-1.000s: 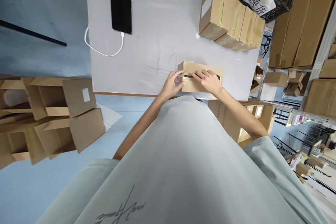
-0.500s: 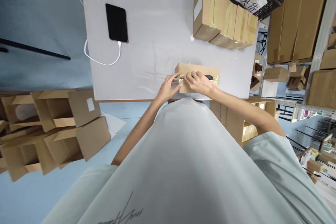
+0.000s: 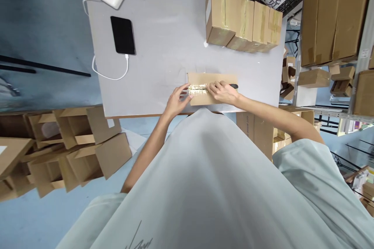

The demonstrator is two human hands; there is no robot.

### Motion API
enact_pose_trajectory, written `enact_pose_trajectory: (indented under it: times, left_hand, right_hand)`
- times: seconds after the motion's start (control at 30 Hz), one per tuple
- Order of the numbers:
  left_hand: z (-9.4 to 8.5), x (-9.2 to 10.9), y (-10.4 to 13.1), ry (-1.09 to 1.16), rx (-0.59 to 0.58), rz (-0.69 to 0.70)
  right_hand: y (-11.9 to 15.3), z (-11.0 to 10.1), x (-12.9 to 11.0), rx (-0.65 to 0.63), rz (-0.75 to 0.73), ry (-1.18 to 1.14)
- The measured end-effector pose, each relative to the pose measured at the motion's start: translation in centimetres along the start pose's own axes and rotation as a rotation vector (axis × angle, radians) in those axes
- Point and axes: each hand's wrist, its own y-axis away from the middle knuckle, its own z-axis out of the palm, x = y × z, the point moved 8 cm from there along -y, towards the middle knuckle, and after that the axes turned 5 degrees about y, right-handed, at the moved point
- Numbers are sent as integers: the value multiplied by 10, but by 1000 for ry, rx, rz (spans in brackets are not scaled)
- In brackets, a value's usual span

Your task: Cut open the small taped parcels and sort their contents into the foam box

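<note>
Head view: taped carton (image 3: 201, 89), contents hidden

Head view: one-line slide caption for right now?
Left hand at one end of a cardboard box, right hand gripping a black-handled tool over its packing tape.

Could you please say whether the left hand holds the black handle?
No, the black handle juts from the right hand, not the left hand.

Box (image 3: 214, 77) matt cardbd; tape (image 3: 198, 86) glossy, prob. plastic.
</note>
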Motion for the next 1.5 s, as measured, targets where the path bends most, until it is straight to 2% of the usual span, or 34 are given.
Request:
enact_pose_trajectory:
  times: [0.1,0.3,0.43,0.7,0.8,0.9,1.17,1.27,1.37,1.43,1.5]
  left_hand:
    - [0,-2,1,14,19,-34]
    - [3,-6,5,19,78,-99]
    - [9,-2,8,-27,133,-137]
    - [25,29,-1,-300,356,-75]
    - [34,29,-11,-307,446,-97]
    - [40,25,-18,-301,482,-121]
    - [36,25,-13,-347,522,-121]
    - [25,23,-10,-356,550,-96]
    - [1,13,-7,-364,556,-89]
    - [-18,1,-5,-360,550,-103]
    - [-36,-10,-2,-351,555,-122]
  right_hand:
    - [30,13,26,-9,34,-36]
    - [112,46,85,-14,104,-47]
    - [139,67,103,30,135,-147]
    - [134,120,116,125,280,-298]
    - [135,133,114,158,306,-349]
    - [137,142,113,168,296,-384]
    - [152,156,130,186,335,-483]
    - [165,169,142,264,492,-634]
    - [172,198,145,338,804,-919]
    - [160,218,129,340,946,-1151]
    - [133,224,103,348,942,-1352]
